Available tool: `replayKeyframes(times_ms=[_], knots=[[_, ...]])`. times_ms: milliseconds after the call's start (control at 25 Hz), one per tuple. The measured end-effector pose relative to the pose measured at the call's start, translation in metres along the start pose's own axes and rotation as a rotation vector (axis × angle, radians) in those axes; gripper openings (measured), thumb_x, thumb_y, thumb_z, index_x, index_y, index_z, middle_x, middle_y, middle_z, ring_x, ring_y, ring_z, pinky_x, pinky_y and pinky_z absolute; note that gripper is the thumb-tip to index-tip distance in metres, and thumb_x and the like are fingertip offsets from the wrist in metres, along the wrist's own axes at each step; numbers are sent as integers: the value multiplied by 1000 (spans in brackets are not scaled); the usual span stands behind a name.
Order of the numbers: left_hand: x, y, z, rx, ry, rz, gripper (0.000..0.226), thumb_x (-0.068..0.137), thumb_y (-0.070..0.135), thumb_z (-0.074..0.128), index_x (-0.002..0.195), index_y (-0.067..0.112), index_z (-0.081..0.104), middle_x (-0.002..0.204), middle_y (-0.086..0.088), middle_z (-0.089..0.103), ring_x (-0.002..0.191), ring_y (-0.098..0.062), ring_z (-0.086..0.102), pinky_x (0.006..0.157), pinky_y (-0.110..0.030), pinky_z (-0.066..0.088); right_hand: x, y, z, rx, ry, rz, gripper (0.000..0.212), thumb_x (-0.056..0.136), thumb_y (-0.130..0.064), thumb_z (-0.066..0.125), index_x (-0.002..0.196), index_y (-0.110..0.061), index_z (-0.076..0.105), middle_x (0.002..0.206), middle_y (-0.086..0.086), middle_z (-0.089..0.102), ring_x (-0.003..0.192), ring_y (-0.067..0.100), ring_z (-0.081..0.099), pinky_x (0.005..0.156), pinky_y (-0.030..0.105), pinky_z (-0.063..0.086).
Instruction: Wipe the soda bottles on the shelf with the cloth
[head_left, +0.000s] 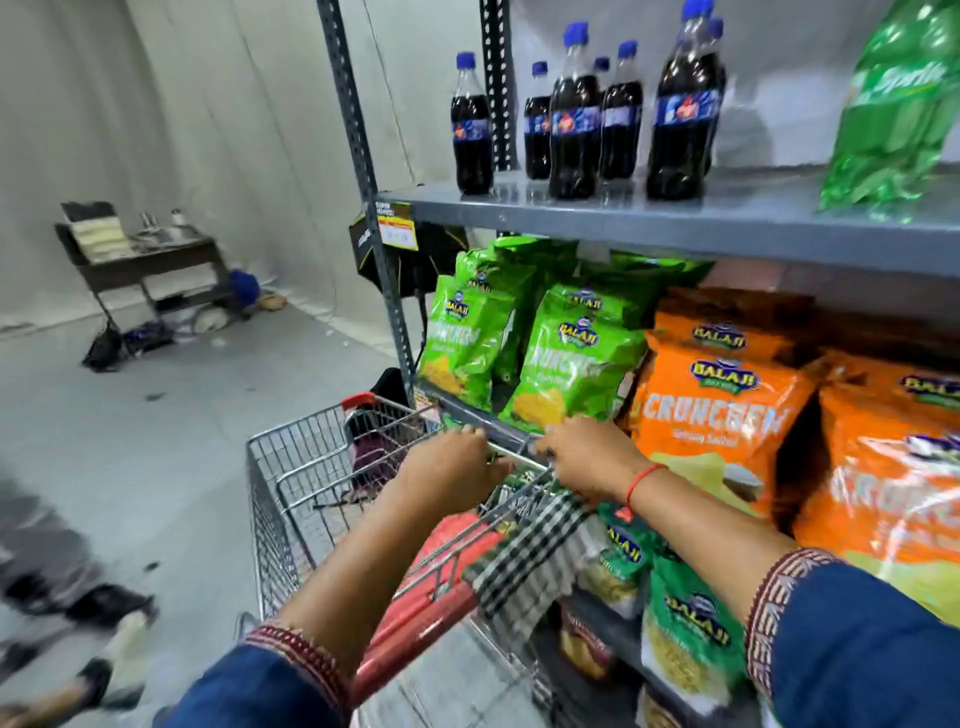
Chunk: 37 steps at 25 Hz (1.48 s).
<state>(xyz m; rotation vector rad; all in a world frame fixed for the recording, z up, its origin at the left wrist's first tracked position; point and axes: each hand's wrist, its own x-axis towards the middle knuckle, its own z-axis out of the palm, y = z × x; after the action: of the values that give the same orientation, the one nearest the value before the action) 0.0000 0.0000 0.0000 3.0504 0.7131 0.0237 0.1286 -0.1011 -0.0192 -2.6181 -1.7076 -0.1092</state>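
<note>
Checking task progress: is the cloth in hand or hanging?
Hanging: the checked cloth drapes over the cart handle, below both hands, neither gripping it.

Grey metal shelf (675, 228): dark cola bottles with blue caps (574, 111) upright on top, green soda bottle (893, 114) at right; green snack bags (576, 358), orange snack bags (722, 415) on tier below.

Bright even indoor light, wide-angle bending at edges, motion blur lower left, perhaps overhead source

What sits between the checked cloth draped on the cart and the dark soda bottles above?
Nothing visible blocks that path. The black-and-white checked cloth hangs over the wire cart's rail; the dark blue-capped soda bottles stand at the grey metal shelf's open front edge.
</note>
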Motion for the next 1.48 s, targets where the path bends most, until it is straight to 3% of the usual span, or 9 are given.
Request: replayKeyframes(times_ms=[120,240,640,800,920,1040,1240,1400,1480], knots=[[-19,-1,24,-30,-324,-35,54,87,51,45,102,1,60,109,-17,66,99,-31,63,83,-38,51,-2,-2,12,3,-270,-54,44,78,0,48,112,-22,66,109,11,69,97,30,62,64,29,46],[-21,-3,45,-67,-446,-41,48,86,44,52,93,-2,64,97,-17,68,81,-28,63,74,-33,51,1,4,19,-22,-358,-95,44,75,4,50,110,-17,67,108,12,70,95,31,64,65,32,51],[-17,3,47,-65,-281,-8,21,80,21,59,77,2,66,58,-4,49,61,-23,49,58,-29,43,-4,8,17,23,-273,-76,33,78,-17,70,110,-23,67,104,4,71,95,21,62,66,29,47],[-10,2,28,-88,-319,63,20,78,20,62,83,3,71,71,-8,67,69,-23,64,70,-33,56,-6,3,2,-98,-198,-138,33,81,-17,68,113,-24,65,109,3,69,98,23,62,72,29,49],[4,2,2,-69,-312,120,26,76,25,61,83,2,70,73,-11,65,71,-25,61,72,-35,53,-6,10,-35,-109,-98,-136,31,83,-10,62,110,-25,66,107,3,69,97,23,62,73,29,49],[24,18,-29,-89,-105,115,41,71,47,58,76,6,59,77,-12,62,71,-26,57,62,-30,44,-7,18,-81,-199,47,-150,30,81,-9,58,106,-24,67,103,7,69,97,27,62,72,29,47],[53,48,-79,-673,75,158,25,75,24,68,63,5,57,61,-9,44,62,-18,39,51,-30,25,-19,29,-146,-192,294,-99,26,81,-13,57,104,-23,63,103,9,66,100,29,59,78,34,46],[77,47,-112,-1223,147,177,17,71,16,70,74,1,63,64,-12,55,62,-19,49,57,-28,37,-23,35,-144,10,999,48,34,79,-20,60,112,-13,60,114,7,66,110,28,58,93,32,40],[85,48,-130,-1445,126,233,9,78,7,64,70,1,62,53,-5,63,50,-13,57,52,-20,46,-18,17,-129,156,1098,190,52,85,-37,45,132,-15,46,139,8,49,131,25,40,108,34,31]])
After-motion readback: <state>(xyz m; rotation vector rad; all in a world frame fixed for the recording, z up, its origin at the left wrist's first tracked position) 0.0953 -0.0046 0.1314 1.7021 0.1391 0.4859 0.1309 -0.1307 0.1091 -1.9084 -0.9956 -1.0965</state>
